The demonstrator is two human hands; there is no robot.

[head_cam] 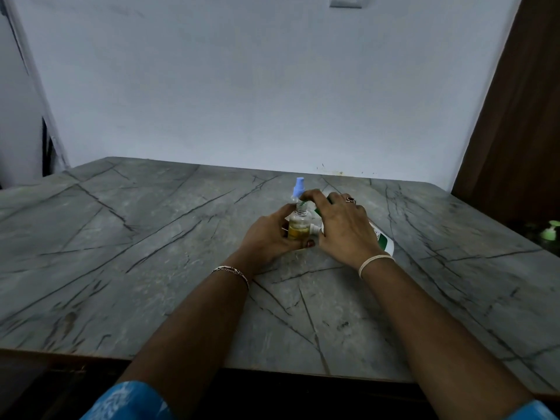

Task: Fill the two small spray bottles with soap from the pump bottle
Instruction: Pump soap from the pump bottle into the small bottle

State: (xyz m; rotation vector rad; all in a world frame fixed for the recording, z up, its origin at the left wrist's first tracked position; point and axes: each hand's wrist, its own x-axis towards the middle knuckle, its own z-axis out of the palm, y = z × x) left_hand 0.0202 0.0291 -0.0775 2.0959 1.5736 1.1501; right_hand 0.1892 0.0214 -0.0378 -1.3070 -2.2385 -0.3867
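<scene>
My left hand [269, 234] grips a small clear spray bottle [298, 227] that stands upright on the table with its neck open and yellowish liquid in its lower half. My right hand [342, 225] curls over the green pump head [318, 211] of the white pump bottle [384, 241], which leans toward the small bottle. The green nozzle sits right at the open neck. Just behind stands a second small bottle with a blue spray head [299, 184]; its body is mostly hidden. A small white piece [314, 228] shows between my hands.
The grey marble-patterned table [151, 253] runs back to a pale wall. A brown panel [515, 116] stands at the right. Another green pump top [550, 231] shows in the dark area beyond the table's right edge.
</scene>
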